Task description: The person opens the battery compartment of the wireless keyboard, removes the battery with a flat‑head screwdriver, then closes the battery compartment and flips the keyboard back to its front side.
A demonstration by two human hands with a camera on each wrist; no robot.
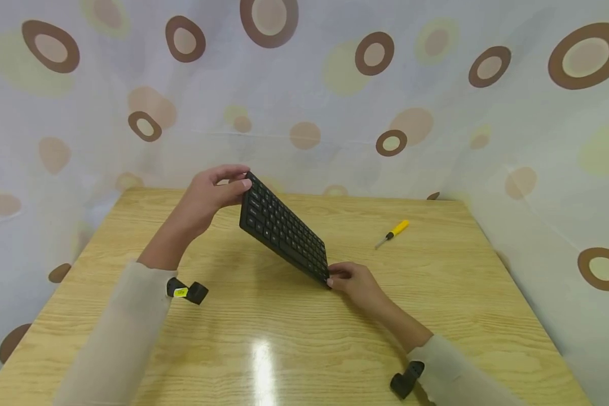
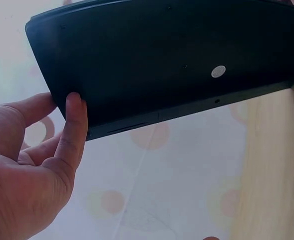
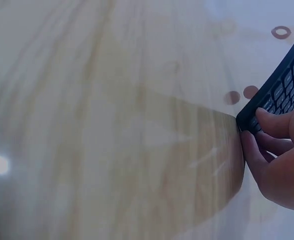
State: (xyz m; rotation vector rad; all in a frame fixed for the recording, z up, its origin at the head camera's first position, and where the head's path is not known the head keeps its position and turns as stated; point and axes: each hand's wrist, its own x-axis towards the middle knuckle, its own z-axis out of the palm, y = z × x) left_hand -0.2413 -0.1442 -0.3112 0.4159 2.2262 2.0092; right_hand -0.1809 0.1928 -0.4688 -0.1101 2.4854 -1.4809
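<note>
A black keyboard [image 1: 284,231] is held tilted over the wooden table, its left end high and its right end low, keys toward the head camera. The left hand [image 1: 203,197] pinches the raised left end, thumb on the front. In the left wrist view the keyboard's dark underside [image 2: 156,60] shows a small pale oval sticker, with the left hand's [image 2: 42,160] fingers at its edge. The right hand [image 1: 360,287] pinches the lower right corner near the tabletop. The right wrist view shows the right hand's [image 3: 281,155] thumb on the key side of the keyboard [image 3: 274,92].
A screwdriver [image 1: 398,228] with a yellow handle lies on the wooden table [image 1: 309,361], to the right of the keyboard. Behind the table and along its sides hangs a pale cloth [image 1: 304,84] patterned with brown rings and spots.
</note>
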